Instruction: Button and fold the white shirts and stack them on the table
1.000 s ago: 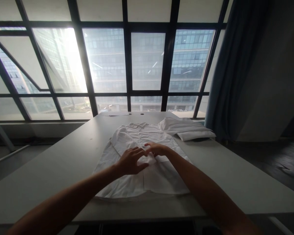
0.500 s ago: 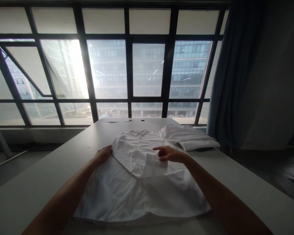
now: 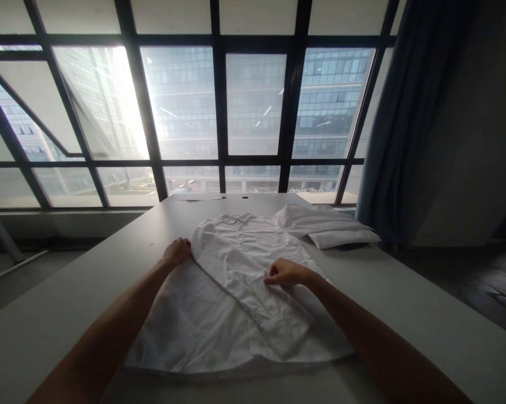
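Note:
A white shirt [image 3: 202, 325] lies flat on the grey table [image 3: 68, 292], collar toward the window. One sleeve [image 3: 253, 297] is folded diagonally across the shirt's body. My left hand [image 3: 177, 251] rests at the shirt's left shoulder with its fingers curled on the cloth edge. My right hand [image 3: 283, 273] sits on the folded sleeve near the shirt's middle, fingers pinched together on the fabric.
A stack of folded white cloth [image 3: 326, 227] lies at the table's far right. A flat paper [image 3: 196, 197] sits at the far edge. Large dark-framed windows [image 3: 253, 112] stand behind the table, and a dark curtain [image 3: 408, 123] hangs at the right.
My left hand moved from the shirt's middle out to its left shoulder. The sleeve now lies folded diagonally down across the body, with my right hand lower on it.

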The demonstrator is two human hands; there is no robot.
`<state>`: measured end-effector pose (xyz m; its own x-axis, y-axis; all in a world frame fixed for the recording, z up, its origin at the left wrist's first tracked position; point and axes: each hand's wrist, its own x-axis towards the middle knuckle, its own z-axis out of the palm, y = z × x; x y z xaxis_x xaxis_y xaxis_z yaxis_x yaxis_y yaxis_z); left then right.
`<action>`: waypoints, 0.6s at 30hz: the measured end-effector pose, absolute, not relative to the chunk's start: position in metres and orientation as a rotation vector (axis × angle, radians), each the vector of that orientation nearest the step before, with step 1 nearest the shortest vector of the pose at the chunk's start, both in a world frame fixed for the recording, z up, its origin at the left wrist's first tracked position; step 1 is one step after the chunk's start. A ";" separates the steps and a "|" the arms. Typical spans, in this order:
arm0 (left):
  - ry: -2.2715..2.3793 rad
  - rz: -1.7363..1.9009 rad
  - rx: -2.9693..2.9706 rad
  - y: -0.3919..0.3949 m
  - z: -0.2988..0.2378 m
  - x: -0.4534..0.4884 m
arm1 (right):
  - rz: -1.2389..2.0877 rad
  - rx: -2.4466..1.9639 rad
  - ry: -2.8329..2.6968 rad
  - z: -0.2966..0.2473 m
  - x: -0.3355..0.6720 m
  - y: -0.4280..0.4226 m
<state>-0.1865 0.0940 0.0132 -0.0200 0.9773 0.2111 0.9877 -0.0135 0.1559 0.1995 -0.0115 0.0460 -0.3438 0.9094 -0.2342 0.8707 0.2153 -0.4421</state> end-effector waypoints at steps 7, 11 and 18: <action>-2.489 -0.491 -2.022 0.100 0.016 -0.188 | 0.981 -1.839 -2.222 0.055 0.202 -0.022; -2.539 -0.554 -1.974 0.103 0.016 -0.186 | 0.781 -1.865 -2.334 0.053 0.197 -0.026; -2.531 -0.610 -1.921 0.118 0.006 -0.205 | 1.145 -1.887 -2.039 0.061 0.211 -0.026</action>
<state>-0.2052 0.1182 0.0056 -0.2924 0.9445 0.1497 0.9091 0.2259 0.3500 0.2108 -0.0259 0.0608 -0.2060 0.9000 -0.3841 0.7964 -0.0739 -0.6003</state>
